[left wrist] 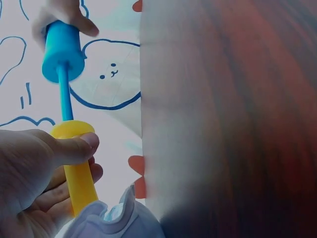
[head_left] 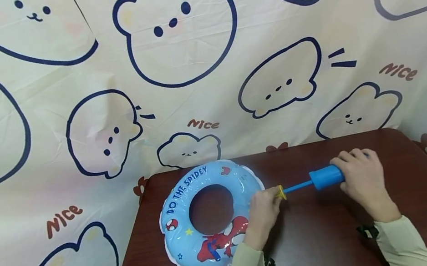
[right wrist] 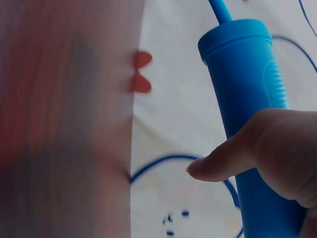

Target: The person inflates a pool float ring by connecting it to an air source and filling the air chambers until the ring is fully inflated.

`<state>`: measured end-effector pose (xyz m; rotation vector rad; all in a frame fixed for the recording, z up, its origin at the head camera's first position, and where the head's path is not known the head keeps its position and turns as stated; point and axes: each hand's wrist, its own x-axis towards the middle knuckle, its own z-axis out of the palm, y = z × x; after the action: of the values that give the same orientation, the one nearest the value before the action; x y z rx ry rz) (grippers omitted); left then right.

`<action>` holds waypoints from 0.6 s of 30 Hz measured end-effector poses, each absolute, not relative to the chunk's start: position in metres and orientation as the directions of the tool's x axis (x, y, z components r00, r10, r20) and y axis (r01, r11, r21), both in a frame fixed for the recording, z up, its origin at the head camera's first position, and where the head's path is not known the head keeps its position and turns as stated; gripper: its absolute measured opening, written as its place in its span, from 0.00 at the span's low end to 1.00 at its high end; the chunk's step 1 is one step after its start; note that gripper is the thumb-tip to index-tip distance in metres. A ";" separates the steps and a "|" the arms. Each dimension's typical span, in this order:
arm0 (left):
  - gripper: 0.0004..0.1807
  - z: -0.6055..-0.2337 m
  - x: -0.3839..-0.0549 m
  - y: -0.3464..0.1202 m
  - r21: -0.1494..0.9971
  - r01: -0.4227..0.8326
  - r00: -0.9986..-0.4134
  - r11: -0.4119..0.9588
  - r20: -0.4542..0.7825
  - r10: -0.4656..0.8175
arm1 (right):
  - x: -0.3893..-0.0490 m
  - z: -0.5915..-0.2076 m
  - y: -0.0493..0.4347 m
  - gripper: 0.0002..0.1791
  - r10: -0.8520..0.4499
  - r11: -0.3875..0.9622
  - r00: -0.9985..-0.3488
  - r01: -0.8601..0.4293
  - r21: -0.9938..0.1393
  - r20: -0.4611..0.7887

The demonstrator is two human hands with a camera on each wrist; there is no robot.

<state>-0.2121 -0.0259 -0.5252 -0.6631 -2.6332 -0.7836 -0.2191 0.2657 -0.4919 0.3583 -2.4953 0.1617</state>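
Note:
A light-blue inflatable swim ring (head_left: 179, 234) with printed cartoon figures and lettering lies on the table's left half. Beside its right edge, my left hand (head_left: 263, 213) grips the yellow end piece (left wrist: 74, 130) of a blue hand pump (head_left: 325, 177). In the left wrist view, the thumb presses near the yellow collar, and the ring's pale crinkled edge (left wrist: 119, 218) shows just below. My right hand (head_left: 364, 179) wraps round the pump's blue barrel (right wrist: 237, 79). A thin blue rod (head_left: 298, 186) spans between barrel and yellow piece. The tip of the yellow piece is hidden.
Under everything is a dark brown wooden table (head_left: 317, 246). A pale curtain (head_left: 201, 107) with blue-outlined animal heads hangs right behind its back edge and along the sides. Dark straps circle both wrists at the sleeve cuffs.

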 end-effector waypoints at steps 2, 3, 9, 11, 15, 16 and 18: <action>0.06 -0.526 -0.212 -0.026 0.433 0.517 -0.840 0.738 0.421 0.342 | -0.218 -0.488 0.276 0.29 -0.188 0.963 -0.786 -0.264 -0.046 0.589; 0.06 -0.526 -0.211 -0.025 0.430 0.521 -0.837 0.737 0.425 0.343 | -0.217 -0.487 0.280 0.30 -0.172 0.967 -0.791 -0.250 -0.053 0.587; 0.05 -0.530 -0.211 -0.025 0.380 0.554 -0.804 0.741 0.475 0.358 | -0.215 -0.489 0.283 0.33 -0.162 0.978 -0.799 -0.207 -0.013 0.579; 0.05 -0.530 -0.210 -0.024 0.352 0.564 -0.788 0.747 0.500 0.360 | -0.216 -0.492 0.276 0.32 -0.188 0.976 -0.793 -0.219 0.017 0.580; 0.05 -0.528 -0.211 -0.023 0.316 0.582 -0.760 0.749 0.538 0.364 | -0.219 -0.497 0.257 0.31 -0.231 0.967 -0.782 -0.250 0.049 0.579; 0.05 -0.528 -0.211 -0.022 0.311 0.583 -0.758 0.751 0.542 0.364 | -0.220 -0.498 0.252 0.32 -0.238 0.965 -0.782 -0.256 0.052 0.575; 0.04 -0.528 -0.211 -0.021 0.310 0.588 -0.754 0.747 0.544 0.368 | -0.220 -0.500 0.243 0.32 -0.248 0.963 -0.781 -0.266 0.054 0.573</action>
<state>-0.2111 -0.0209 -0.5279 -0.7258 -2.4905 -0.6550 -0.2197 0.2433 -0.5005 0.3606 -2.5033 0.0395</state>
